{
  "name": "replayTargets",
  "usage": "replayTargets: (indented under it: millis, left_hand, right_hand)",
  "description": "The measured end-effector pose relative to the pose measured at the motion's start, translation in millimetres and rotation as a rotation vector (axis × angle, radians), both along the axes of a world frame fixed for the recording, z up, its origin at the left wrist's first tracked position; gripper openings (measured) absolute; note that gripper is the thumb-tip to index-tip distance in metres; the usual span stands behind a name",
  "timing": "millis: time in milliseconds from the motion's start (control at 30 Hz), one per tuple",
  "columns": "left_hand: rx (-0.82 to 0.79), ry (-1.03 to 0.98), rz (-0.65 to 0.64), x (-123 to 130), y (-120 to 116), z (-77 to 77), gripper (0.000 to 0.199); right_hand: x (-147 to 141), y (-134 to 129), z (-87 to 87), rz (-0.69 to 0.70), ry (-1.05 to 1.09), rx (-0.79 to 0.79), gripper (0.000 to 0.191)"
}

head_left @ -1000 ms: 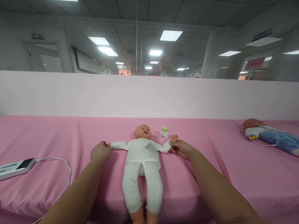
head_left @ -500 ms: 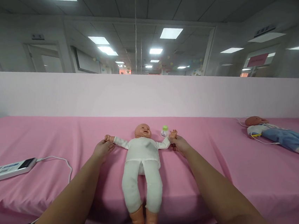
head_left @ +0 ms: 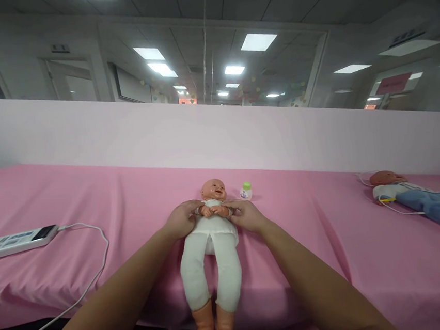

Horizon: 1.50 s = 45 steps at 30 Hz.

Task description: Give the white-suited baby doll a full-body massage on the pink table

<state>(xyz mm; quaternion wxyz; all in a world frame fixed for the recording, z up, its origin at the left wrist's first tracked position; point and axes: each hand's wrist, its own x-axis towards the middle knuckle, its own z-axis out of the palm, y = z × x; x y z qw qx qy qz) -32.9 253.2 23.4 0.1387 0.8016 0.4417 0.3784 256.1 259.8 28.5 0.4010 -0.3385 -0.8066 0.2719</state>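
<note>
On the pink cloth-covered table point(head_left: 290, 251), our left hand point(head_left: 181, 219) curls its fingers around the doll's arm on the left, folded over its chest. The bald plastic baby doll in white cloth clothes point(head_left: 213, 238) lies face up between our hands, its two small hands together on its chest and its bare feet toward us. Our right hand point(head_left: 247, 216) grips the doll's other arm, fingers bent around it. Just beyond that hand stands the small clear bottle with a green cap point(head_left: 246, 191).

Head-worn view, forward and down.
</note>
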Motion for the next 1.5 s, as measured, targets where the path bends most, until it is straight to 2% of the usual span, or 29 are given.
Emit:
replayTargets:
  millis: [133,267,400,500,600,700,800,867,933,1033,1100,1133,1200,1300,1400,1500]
  left_hand:
    - [0.05,0.046,0.012,-3,3,-1.6,0.058]
    - [0.01,0.042,0.081,-3,4,-4.8,0.054]
    - [-0.037,-0.156,0.132,-10,12,-13.9,0.049]
    - [-0.205,-0.404,0.248,-25,26,-23.5,0.042]
    - [-0.41,-0.744,0.34,-40,40,-30.0,0.039]
    - [-0.524,-1.032,0.296,-50,47,-31.4,0.038]
    - [-0.545,-1.115,0.237,-52,46,-30.3,0.039]
    - [-0.533,-1.081,0.249,-49,42,-29.2,0.043]
    - [-0.496,-0.999,0.265,-44,38,-27.6,0.048]
    - [-0.384,-0.869,0.235,-36,31,-23.3,0.054]
    - [-0.278,-0.784,0.196,-29,24,-19.2,0.054]
    - [-0.227,-0.731,0.177,-26,21,-17.0,0.053]
    - [-0.157,-0.597,0.121,-20,14,-12.6,0.048]
    - [-0.11,-0.361,0.012,-13,5,-8.0,0.042]
    - [-0.049,-0.2,-0.029,-11,2,-6.5,0.044]
    - [-0.004,-0.106,0.003,-10,2,-7.0,0.046]
  right_hand:
    - [1,-1,1.0,-0.003,-0.1,0.072,0.056]
    - [-4,-4,-0.2,-0.032,-0.119,0.141,0.057]
    - [-3,2,-4.8,-0.128,0.037,0.057,0.049]
    - [12,17,-9.1,-0.273,0.32,-0.11,0.04]
    - [34,31,-13.3,-0.397,0.569,-0.423,0.039]
    - [53,34,-16.8,-0.419,0.623,-0.733,0.033]
    - [61,30,-17.8,-0.429,0.613,-0.852,0.026]
    - [60,27,-16.2,-0.391,0.624,-0.832,0.028]
    - [54,26,-13.4,-0.312,0.656,-0.743,0.04]
    - [40,27,-9.6,-0.236,0.723,-0.526,0.069]
    - [29,26,-9.0,-0.2,0.69,-0.366,0.079]
    - [24,25,-9.1,-0.169,0.636,-0.287,0.076]
    - [14,19,-9.3,-0.096,0.465,-0.153,0.058]
    - [3,6,-6.3,0.002,0.158,-0.026,0.036]
    - [-4,-6,0.1,0.013,-0.077,0.069,0.045]
    - [-10,-11,2.7,-0.005,-0.165,0.141,0.054]
